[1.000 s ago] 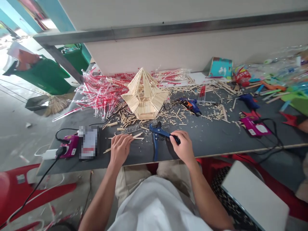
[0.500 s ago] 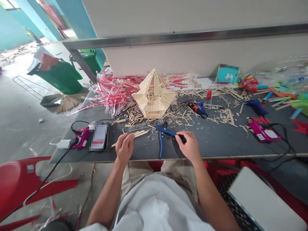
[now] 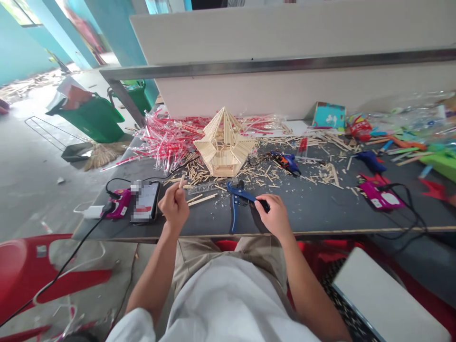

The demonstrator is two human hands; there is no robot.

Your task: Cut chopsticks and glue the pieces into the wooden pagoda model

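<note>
At the left edge, low down, a red chair (image 3: 39, 270); farther off on the floor, a dustpan (image 3: 74, 152), a green bin (image 3: 96, 118) filled past its rim, and a straw broom (image 3: 101, 156). On the dark surface (image 3: 320, 211), near left, a purple power box (image 3: 121, 202) with plugs and cords, then a phone (image 3: 146, 202) just beside. Farther back, a heap of red and clear wrappers (image 3: 166, 145).

Next, near, the left hand (image 3: 174, 207), grip clenched around a short stick (image 3: 181, 181), tip poking up above the fingers. Just right of this, loose sticks (image 3: 203, 199) lying flat, with a clear plastic strip (image 3: 203, 188) beyond. At centre, farther back, an upright stick model (image 3: 223, 156) with a pointed top, amid cut bits. Nearer, blue pliers (image 3: 245, 194), handles spread, one pointing toward the near edge; on the other's black end, the right hand (image 3: 274, 217), grip closed around it.

Farther right, a blue glue gun (image 3: 291, 163), a teal box (image 3: 328, 115), a red packet (image 3: 358, 127), then a second purple power box (image 3: 381, 194) and coloured strips (image 3: 409, 145).
</note>
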